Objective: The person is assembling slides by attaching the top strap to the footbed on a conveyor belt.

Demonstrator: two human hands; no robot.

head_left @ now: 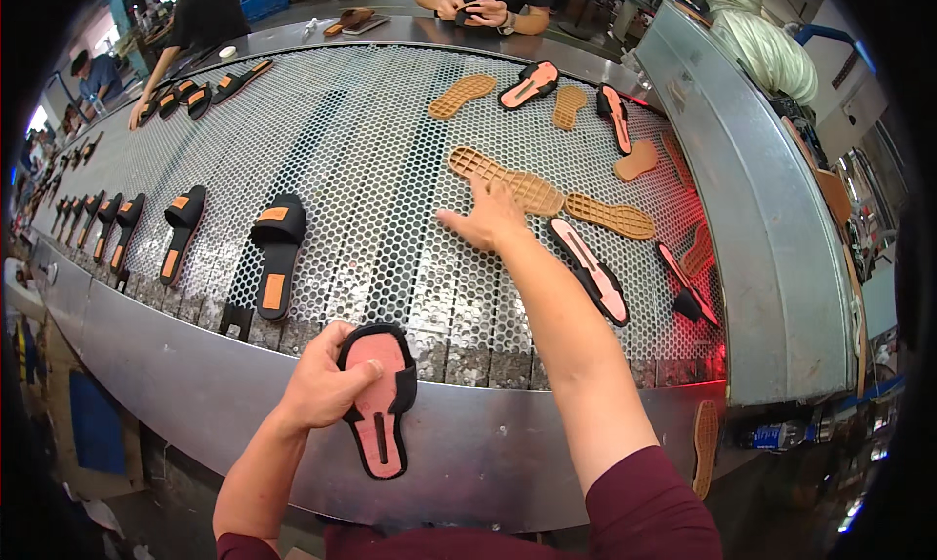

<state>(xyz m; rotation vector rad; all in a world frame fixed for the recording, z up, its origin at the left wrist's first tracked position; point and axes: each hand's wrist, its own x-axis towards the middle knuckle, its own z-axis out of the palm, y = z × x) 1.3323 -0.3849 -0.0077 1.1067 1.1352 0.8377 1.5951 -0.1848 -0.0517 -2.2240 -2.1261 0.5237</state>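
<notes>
In my left hand [324,377] is a black slide sandal upper with a pink underside [387,396], held over the metal front edge with the thumb pressed on the pink face. My right hand [491,217] reaches out over the perforated conveyor [400,258], thumb and fingers spread. Its fingertips overlap a tan outsole [527,189] with a grid pattern; whether they touch it I cannot tell. Close to its right end lies a second tan outsole [610,216]. Below these, another black upper [590,267] shows its pink side.
Assembled black slides [282,258] stand along the conveyor's left side. More soles [462,96] and pink-faced uppers [529,85] lie toward the far right. A grey metal housing [752,228] with red light under its edge bounds the right. Co-workers [485,4] work across the conveyor.
</notes>
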